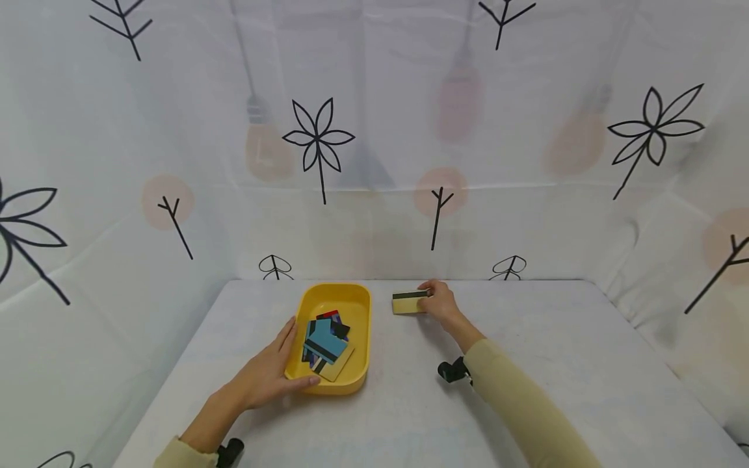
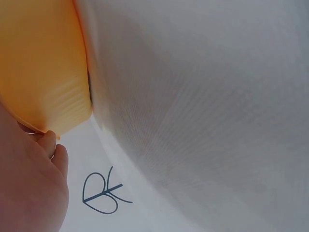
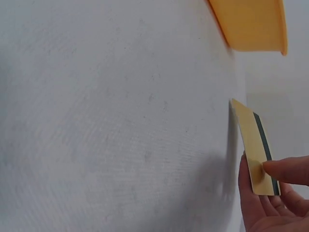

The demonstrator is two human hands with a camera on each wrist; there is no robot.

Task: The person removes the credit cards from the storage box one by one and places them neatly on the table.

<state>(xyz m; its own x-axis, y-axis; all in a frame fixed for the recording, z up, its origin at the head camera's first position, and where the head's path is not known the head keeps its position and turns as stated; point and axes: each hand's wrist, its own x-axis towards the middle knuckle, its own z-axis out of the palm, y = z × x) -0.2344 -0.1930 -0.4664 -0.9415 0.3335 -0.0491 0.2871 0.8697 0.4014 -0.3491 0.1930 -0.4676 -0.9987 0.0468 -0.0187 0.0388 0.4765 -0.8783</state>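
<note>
A yellow plastic tray point(image 1: 367, 325) with rounded corners sits on the table, holding several bank cards point(image 1: 326, 341) in blue, yellow and dark colours, heaped on one another. My left hand point(image 1: 266, 374) holds its near left corner, the thumb along the near rim and the fingers at the left side. In the left wrist view, fingertips point(image 2: 49, 141) bend at the tray's edge. Beyond the tray's right side, my right hand point(image 1: 440, 304) pinches a pale yellow card point(image 1: 406, 303) with a dark stripe. The right wrist view shows the thumb point(image 3: 285, 170) flat on the card's face, fingers behind.
The white table point(image 1: 404, 422) ends at a white cloth backdrop point(image 1: 374, 227) printed with leaves and bulbs. Dark wrist-worn devices show at both wrists, one of them point(image 1: 453, 370) below the right forearm.
</note>
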